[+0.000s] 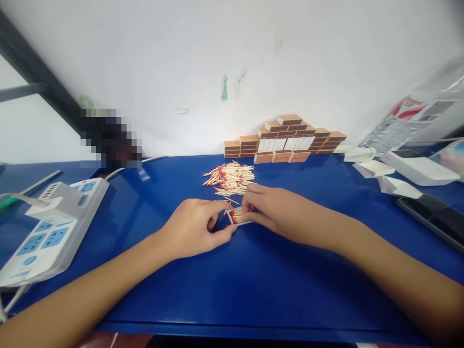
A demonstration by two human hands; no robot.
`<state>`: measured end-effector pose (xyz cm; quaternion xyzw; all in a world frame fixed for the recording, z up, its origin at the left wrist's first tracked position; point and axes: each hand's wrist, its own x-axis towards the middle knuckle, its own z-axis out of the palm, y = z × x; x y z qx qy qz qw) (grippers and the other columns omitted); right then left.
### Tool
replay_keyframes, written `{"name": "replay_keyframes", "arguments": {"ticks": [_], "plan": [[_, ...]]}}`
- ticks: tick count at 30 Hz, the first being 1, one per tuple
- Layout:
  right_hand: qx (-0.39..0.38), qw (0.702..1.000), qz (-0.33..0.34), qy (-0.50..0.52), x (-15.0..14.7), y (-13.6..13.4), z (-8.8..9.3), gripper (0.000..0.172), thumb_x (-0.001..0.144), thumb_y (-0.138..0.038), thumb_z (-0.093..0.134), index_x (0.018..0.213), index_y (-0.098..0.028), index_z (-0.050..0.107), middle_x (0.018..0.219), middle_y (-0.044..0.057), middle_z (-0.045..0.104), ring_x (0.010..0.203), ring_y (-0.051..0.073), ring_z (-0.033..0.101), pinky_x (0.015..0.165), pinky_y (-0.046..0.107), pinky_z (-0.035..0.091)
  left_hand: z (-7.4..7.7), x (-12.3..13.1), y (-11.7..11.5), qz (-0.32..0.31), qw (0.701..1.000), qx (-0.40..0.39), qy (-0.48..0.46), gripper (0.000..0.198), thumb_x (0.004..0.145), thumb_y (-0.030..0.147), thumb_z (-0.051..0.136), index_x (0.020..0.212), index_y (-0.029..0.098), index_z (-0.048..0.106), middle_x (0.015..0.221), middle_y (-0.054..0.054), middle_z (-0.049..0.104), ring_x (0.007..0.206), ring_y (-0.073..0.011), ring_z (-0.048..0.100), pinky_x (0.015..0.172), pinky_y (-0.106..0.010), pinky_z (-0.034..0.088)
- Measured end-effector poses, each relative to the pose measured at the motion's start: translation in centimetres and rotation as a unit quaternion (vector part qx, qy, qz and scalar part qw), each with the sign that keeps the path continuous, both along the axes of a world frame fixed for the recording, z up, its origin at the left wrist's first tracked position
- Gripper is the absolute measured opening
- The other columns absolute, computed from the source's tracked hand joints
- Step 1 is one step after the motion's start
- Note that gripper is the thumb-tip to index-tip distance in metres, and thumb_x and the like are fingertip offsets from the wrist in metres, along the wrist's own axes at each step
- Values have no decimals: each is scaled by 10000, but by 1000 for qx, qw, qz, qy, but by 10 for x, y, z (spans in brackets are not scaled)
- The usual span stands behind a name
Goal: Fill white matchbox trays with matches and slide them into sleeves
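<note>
The fingers (pixel 222 205) of the left hand (pixel 197 227) are curled in. The forefinger and thumb tips close on the left end of a small open tray (pixel 239 216), and the other fingers are tucked under the palm. The right hand (pixel 276 210) meets it from the other side. Its fingers (pixel 254 191) are bent down over the far edge and its thumb is along the near edge, so the tray is gripped between both hands. The tray lies low on the blue counter (pixel 253 280), roughly in the middle of it. It holds matches (pixel 237 215) packed side by side, with their red heads towards the left hand.

Both forearms come in from the near corners and rest flat on the counter. They angle inward, so the hands meet at the tray with the knuckles up.

Just beyond the hands is a heap of loose matches (pixel 229 178), and a few strays lie close to the fingertips. Farther back, against the white wall (pixel 232 58), closed matchboxes (pixel 286 140) are stacked like brickwork, with a row of pale ones in the middle.

To the right, well apart from the hands, lie some empty white trays (pixel 373 167), a flat white box (pixel 416 169) and a dark flat device (pixel 433 217). At the left edge sits a white and blue power strip (pixel 47 232).
</note>
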<state>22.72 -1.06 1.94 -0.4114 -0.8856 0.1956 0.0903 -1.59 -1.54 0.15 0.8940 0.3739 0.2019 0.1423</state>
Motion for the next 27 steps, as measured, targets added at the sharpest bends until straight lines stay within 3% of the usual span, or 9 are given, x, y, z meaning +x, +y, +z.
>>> {"name": "replay_keyframes", "arguments": {"ticks": [4,8,15,20,23,27], "plan": [[-4,999,4,48,0,3,2,163,1002,-335,610,902,-208,633,946,18,666,781,153,570,669,286,389,1,0,-2,-11,1000,-6,0,263,898,350,676,1125,225,724,560,87,515,510,-84,489,540,-228,344],[39,993,-54,100,-4,13,0,193,981,-296,619,815,-197,617,783,-5,630,704,136,527,632,276,358,1,1,-3,-38,999,-11,-2,271,883,332,694,1132,230,716,580,88,550,537,-86,532,564,-224,376],[47,993,-75,80,-17,26,-21,155,936,-269,666,805,-195,627,805,9,642,730,147,530,641,277,346,6,3,-9,-102,994,-25,36,207,896,322,662,1064,214,720,631,70,610,547,-91,548,569,-228,385],[58,992,-98,51,-15,23,-18,133,981,-213,587,850,-194,586,909,41,646,779,165,543,671,290,366,7,3,-12,-112,992,-17,55,202,907,331,643,1050,210,721,683,49,642,582,-105,573,583,-239,403],[59,992,-89,65,-7,22,-9,138,996,-226,561,863,-197,581,917,43,640,784,167,548,682,292,378,5,3,-11,-91,995,2,49,235,905,342,649,1090,216,723,657,52,630,574,-108,576,580,-241,397],[3,997,-30,72,7,15,6,205,1015,-346,554,862,-218,606,830,8,645,724,156,541,637,284,374,4,2,-5,-23,999,-6,37,279,898,363,665,1132,222,723,611,62,593,542,-102,554,564,-238,371]]}}
